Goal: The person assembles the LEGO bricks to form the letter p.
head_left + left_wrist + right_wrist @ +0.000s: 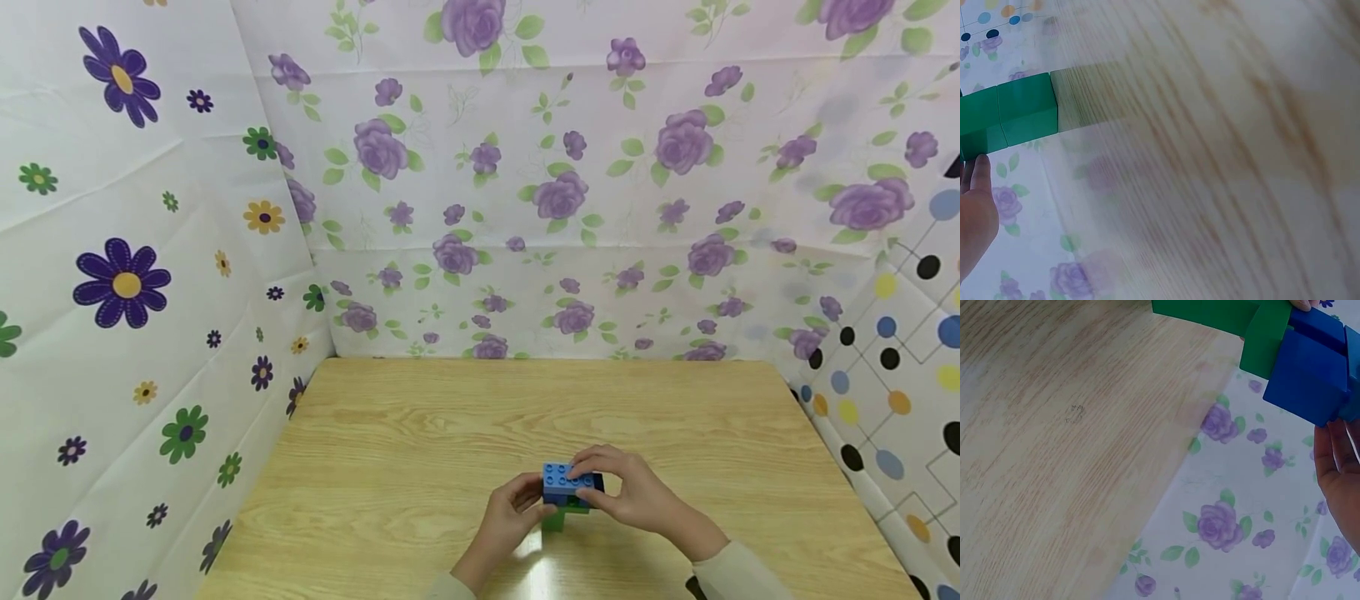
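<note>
A small stack of toy building bricks stands on the table between two hands. On top is a light blue brick (557, 477) with round studs. Dark blue bricks (1307, 376) sit beneath it, and green bricks (1029, 107) form the lower part, with a green leg (553, 522) reaching the table. My left hand (512, 518) grips the stack's left side, thumb in front and fingers behind. From the right, my right hand (632, 493) pinches the light blue brick, fingers over its top and thumb at the front. The palms and fingers hide part of the stack.
The wooden table (420, 417) extends around the stack on all sides. Floral cloth (555, 275) hangs behind it, with a flower-printed sheet (195, 333) on the left and a dotted sheet (892, 383) on the right. A dark object (696, 588) shows beside the right sleeve.
</note>
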A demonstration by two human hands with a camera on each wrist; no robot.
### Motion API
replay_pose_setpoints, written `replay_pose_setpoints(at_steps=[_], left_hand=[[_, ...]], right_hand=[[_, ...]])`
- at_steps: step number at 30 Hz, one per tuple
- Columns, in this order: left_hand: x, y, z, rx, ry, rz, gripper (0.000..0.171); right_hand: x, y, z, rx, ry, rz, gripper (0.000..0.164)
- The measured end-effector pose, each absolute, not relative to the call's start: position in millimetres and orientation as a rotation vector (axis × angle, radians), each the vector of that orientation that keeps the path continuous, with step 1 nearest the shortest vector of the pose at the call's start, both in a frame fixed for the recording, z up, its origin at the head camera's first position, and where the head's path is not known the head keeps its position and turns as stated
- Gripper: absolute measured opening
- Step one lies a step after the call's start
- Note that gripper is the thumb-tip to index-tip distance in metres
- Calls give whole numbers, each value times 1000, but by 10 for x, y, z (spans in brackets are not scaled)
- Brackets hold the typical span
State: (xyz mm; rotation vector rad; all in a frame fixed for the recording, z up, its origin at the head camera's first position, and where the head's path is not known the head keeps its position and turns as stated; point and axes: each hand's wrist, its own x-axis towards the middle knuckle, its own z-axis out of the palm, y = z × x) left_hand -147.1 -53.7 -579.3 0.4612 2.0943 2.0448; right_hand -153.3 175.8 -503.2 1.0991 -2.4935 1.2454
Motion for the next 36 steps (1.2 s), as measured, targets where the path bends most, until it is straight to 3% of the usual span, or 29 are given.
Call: replay_pose_setpoints(at_steps=[17,25,32,36], left_hand=[[-1456,-529,-5792,405,2125,1997,34],[-1448,-518,-5803,403,2129,1999,35],[-1447,-503,-5798,384,2127,2002,35],[-1442,-504,-5775,379,2119,2011,36]], right_hand=[[-1385,1682,-5094,1024,-2443,1083,36],[-1378,1704,-5185,1008,-2412,1133,36],[-1360,1796,-5262,920,-2442,1290,53],[-1334,1853,-5307,833,-2428,1394,53]])
